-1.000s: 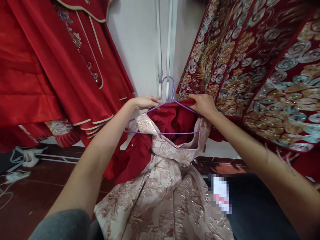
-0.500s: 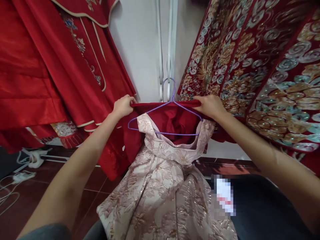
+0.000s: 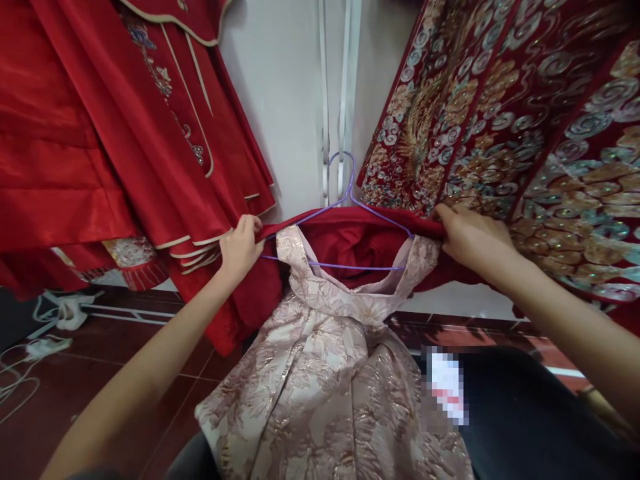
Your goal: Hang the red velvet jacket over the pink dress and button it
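A strip of red cloth [image 3: 350, 243] is stretched behind a purple hanger [image 3: 357, 268]. My left hand [image 3: 241, 250] pinches its left edge, and my right hand [image 3: 475, 237] is closed on its right edge. From the hanger hangs a pale pink dress [image 3: 325, 373] with a shiny floral pattern and wide shoulder straps. The hanger's hook is up against a white metal rail. The dress straps sit between my two hands, in front of the red cloth, and neither hand touches them. The lower part of the dress runs out of view at the bottom.
Red garments [image 3: 90, 133] with cream edging hang at the left. At the right hangs a dark red garment [image 3: 500, 147] with dense gold and silver embroidery. White cables [image 3: 45, 347] lie on the brown tiled floor. A black surface [image 3: 520, 400] stands at the lower right.
My hands have moved farther apart, the right one outward to the right and the left slightly outward and down. The red cloth is pulled wider. The dress and hanger have barely moved.
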{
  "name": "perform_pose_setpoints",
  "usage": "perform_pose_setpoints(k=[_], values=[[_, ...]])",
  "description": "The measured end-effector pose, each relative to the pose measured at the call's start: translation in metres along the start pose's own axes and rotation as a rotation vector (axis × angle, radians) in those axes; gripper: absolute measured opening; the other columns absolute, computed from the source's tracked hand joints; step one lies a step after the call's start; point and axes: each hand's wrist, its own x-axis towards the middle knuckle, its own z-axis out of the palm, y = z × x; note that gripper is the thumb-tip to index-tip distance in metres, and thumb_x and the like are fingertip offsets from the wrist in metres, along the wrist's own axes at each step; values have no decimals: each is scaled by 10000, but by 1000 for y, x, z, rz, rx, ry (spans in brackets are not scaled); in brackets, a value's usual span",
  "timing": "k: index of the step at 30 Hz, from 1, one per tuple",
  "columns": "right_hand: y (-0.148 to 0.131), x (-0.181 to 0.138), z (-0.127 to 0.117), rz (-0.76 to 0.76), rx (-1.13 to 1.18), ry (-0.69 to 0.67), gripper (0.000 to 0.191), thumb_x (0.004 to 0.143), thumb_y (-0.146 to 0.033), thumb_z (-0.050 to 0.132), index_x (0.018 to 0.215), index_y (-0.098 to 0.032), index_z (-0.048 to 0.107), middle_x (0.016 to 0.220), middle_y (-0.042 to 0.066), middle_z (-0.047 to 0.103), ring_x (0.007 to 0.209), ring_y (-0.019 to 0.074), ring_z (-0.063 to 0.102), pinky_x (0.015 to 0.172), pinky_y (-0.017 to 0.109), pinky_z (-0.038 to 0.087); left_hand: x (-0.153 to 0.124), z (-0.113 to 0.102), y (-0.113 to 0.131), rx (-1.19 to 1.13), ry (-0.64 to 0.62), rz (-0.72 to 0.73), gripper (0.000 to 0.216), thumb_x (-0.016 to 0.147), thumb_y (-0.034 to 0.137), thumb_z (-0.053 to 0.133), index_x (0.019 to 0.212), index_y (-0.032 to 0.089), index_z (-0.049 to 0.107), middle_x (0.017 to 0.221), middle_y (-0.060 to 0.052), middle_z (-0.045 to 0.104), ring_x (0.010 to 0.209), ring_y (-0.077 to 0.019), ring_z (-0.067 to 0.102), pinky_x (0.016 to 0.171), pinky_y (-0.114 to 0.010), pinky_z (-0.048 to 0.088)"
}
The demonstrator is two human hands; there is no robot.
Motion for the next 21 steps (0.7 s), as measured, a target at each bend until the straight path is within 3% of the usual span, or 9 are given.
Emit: perform_pose_setpoints(k=[3,8,11,13,17,19,21], values=[[-5,-19,3,29,-31,-25,330,822,-184,534,1145,-119,523,966,228,655,775,306,663,613,343,418,-8,1,3,48,-90,10,322,860,223,453,1177,174,482,1212,-122,575,970,-279,644,677,-325,476],[-13,-27,14,-10,35,-154,402,848,-371,517,1165,-125,489,762,133,675,680,302,663,582,330,408,-11,0,-4,13,-148,64,372,799,163,484,1170,173,464,1216,-150,567,899,-279,655,688,-347,483],[-17,-20,24,-60,104,-186,371,866,-413,492,1113,-143,556,797,139,698,721,308,677,617,340,431,7,-1,-8,-230,-114,59,304,721,130,536,1019,183,512,984,-76,648,856,-245,649,725,-325,482],[-19,-14,33,-55,158,-187,367,864,-430,501,1077,-149,603,859,150,715,792,321,688,667,352,455,27,-4,-4,-433,-20,60,197,711,130,527,901,185,520,848,-32,640,810,-208,636,735,-303,480],[-16,-10,47,-16,262,-209,459,880,-500,484,1102,-140,661,1022,169,722,957,340,679,770,366,480,59,-6,14,-693,133,203,166,743,161,496,905,166,530,882,-33,626,833,-181,607,794,-301,481],[-10,-14,50,36,291,-245,525,892,-543,451,1126,-129,674,1075,179,714,991,346,672,785,368,480,62,2,20,-652,103,261,228,766,195,515,990,159,539,972,-56,626,900,-198,599,851,-329,472],[-1,-20,49,102,307,-297,561,895,-566,434,1115,-118,688,1070,187,715,989,353,672,765,362,475,58,14,21,-525,-16,275,252,813,275,535,1037,162,549,1018,-82,618,954,-228,590,895,-367,457]])
